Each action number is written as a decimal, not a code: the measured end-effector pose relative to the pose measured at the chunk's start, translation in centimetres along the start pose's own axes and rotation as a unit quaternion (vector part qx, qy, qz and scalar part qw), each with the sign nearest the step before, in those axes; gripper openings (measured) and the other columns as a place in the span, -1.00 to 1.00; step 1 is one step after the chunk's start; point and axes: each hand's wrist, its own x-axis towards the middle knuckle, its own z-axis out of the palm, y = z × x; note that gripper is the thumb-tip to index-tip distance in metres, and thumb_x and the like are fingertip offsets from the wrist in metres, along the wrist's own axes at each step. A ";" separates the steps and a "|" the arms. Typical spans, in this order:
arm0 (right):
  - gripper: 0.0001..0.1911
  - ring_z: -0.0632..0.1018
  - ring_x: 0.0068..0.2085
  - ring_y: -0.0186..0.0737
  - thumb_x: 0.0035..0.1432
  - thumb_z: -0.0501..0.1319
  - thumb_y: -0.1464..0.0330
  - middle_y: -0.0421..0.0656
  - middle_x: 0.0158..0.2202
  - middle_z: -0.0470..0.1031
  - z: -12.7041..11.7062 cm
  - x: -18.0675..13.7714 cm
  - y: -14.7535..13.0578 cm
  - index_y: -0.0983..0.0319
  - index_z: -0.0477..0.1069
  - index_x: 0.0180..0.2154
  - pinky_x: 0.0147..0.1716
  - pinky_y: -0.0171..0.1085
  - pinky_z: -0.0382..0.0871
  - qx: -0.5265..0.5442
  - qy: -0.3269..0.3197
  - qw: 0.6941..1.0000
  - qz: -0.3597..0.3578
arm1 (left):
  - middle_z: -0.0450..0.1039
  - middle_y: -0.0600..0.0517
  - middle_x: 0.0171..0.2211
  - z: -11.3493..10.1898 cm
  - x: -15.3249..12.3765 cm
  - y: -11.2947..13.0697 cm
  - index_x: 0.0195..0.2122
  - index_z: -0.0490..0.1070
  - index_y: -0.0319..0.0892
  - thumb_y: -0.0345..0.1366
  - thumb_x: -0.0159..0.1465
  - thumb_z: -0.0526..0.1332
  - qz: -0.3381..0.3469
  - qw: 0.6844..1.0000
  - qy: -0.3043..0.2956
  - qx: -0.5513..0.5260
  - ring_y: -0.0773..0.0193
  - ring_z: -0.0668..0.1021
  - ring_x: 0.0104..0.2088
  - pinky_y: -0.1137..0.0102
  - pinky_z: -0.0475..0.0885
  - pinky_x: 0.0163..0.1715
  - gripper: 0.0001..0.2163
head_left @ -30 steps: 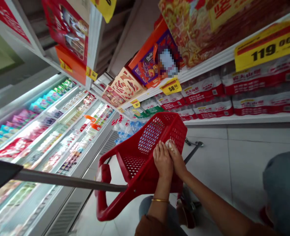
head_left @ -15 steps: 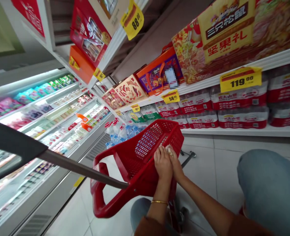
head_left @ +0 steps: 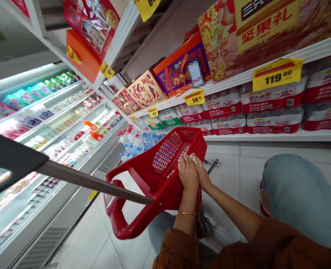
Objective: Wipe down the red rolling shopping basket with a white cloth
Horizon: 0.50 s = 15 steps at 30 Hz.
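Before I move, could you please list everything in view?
Perforated plastic cart basket: one, red, centre
Long straight bar: one, grey, left
Shrink-wrapped bottle packs: several, red-white and green, bottom shelf
Rectangular boxes: several, red, orange, cream, upper shelves
Printed price tags: at least five, yellow, shelf edges
Plastic bottles: count unclear, bluish, beyond basket
Refrigerated display case: one, white, left
Packaged goods: many, multicoloured, inside it
Flat floor tiles: many, whitish, below
Thin round bracelet: one, gold, lower centre
Sleeves: two, brown, bottom
Denim-clad legs: two, blue, lower centre and right
Left-hand grip: one, bare, on basket's near rim
Right-hand grip: one, bare, beside the left
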 end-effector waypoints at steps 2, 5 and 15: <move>-0.36 0.27 0.30 -0.20 0.24 0.04 -0.04 -0.04 0.30 0.23 -0.1 0.2 0.0 0.17 0.21 0.22 0.34 -0.12 0.00 0.005 -0.007 1.000 -0.005 | 0.35 -0.26 0.18 0.0 0.1 0.1 0.18 0.31 -0.37 -0.42 0.34 0.08 -0.007 1.000 -0.003 0.001 0.01 0.44 0.14 0.13 0.35 0.13 -0.61; -0.40 0.27 0.29 -0.17 0.23 0.08 0.00 -0.06 0.29 0.24 -0.4 0.4 0.2 0.17 0.26 0.19 0.34 -0.10 0.01 -0.010 -0.026 0.999 -0.031 | 0.37 -0.24 0.17 -0.3 0.2 0.1 0.16 0.33 -0.36 -0.42 0.33 0.08 -0.014 1.000 -0.006 0.007 0.01 0.45 0.13 0.12 0.36 0.12 -0.62; -0.57 -0.05 0.41 -0.12 0.25 0.15 0.22 -0.20 0.37 0.07 -0.6 0.4 2.7 0.05 0.34 0.15 0.36 0.07 -0.09 -0.104 -0.034 0.978 -0.180 | 0.46 -0.20 0.09 -3.2 1.4 -0.3 0.09 0.41 -0.36 -0.41 0.31 0.12 0.000 0.997 -0.061 0.050 0.01 0.51 0.05 0.13 0.40 0.10 -0.66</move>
